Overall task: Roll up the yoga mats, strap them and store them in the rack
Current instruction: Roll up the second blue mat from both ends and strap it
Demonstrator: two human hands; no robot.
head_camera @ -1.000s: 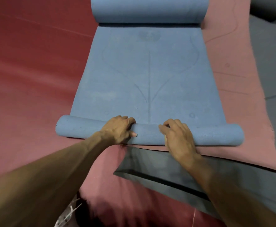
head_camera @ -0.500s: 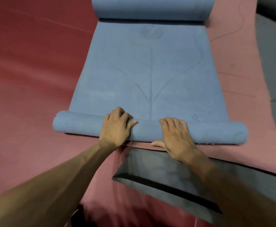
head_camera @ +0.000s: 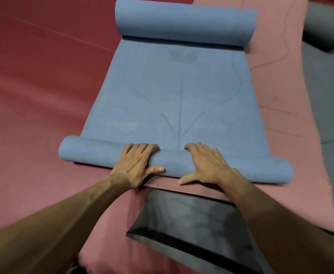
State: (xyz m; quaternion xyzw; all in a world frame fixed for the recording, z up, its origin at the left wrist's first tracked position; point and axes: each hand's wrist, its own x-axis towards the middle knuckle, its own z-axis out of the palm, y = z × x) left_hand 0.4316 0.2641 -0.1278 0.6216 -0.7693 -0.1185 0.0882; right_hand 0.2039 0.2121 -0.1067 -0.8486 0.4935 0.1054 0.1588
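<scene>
Blue mat (head_camera: 174,99) rolled only short way at near end; far end curled. Left hand (head_camera: 136,163), right hand (head_camera: 207,165) pressed flat on roll (head_camera: 95,150), fingers spread, nothing gripped. Mat laid on pink mat (head_camera: 288,119). Strapping, storing not yet done.

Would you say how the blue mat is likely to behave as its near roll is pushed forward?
The blue mat looks soft and floppy, since it curls tightly under both hands. Its near roll is round, so it should roll easily. The far end is already curled and may spring back.
</scene>
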